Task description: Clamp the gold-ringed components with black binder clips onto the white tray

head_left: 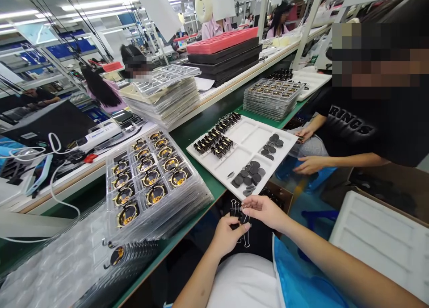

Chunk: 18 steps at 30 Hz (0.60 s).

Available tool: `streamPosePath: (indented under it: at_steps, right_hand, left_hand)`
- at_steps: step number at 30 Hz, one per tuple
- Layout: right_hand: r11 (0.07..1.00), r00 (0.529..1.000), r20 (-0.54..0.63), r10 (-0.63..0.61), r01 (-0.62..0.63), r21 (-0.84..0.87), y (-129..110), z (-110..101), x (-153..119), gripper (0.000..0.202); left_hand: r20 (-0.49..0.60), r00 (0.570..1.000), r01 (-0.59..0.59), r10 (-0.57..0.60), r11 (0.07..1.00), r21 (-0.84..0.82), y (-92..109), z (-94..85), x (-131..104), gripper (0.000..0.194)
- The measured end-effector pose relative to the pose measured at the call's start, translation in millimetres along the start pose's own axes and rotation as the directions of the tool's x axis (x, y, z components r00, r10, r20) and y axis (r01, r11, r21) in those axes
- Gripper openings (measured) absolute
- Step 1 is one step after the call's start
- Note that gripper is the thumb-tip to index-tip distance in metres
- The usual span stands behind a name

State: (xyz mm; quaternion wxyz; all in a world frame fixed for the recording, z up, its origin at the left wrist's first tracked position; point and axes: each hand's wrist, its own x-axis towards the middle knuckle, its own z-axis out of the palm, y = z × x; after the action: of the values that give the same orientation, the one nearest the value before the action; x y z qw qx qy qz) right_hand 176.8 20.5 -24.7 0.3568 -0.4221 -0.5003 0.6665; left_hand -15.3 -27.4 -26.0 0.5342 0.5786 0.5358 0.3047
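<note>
My left hand point(228, 234) is closed around a few black binder clips point(235, 209) with wire handles, held above my lap. Just to its right, my right hand point(263, 211) pinches one of these clips at its wire handle. Past my hands, a white divided tray point(246, 145) rests partly on the green bench. Loose dark discs point(250, 176) lie in its near compartments, and more discs point(272, 146) sit farther right. Rows of clipped binder clips point(217, 134) fill its far left side. What the clips grip in my hands is too small to make out.
Stacked clear trays point(201, 189) of gold-rimmed round parts stand left on the green bench. Another such stack point(271, 100) is farther back. A co-worker in a black shirt point(372, 125) sits at right, hands near the tray. A white tray point(382, 236) lies lower right.
</note>
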Motion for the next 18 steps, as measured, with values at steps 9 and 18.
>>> streamPosePath:
  at_steps: [9,18]
  right_hand:
    - [0.985,0.979,-0.184,-0.083,0.052,-0.166,-7,-12,-13,0.045]
    - [0.929,0.983,-0.159,-0.093,0.028,-0.370,6,-22,-21,0.045]
  left_hand:
    - [0.201,0.979,-0.052,0.044,0.998,0.036,17,5.2,-2,0.036]
    - [0.451,0.892,-0.108,0.040,0.986,0.126,24,4.5,5,0.028]
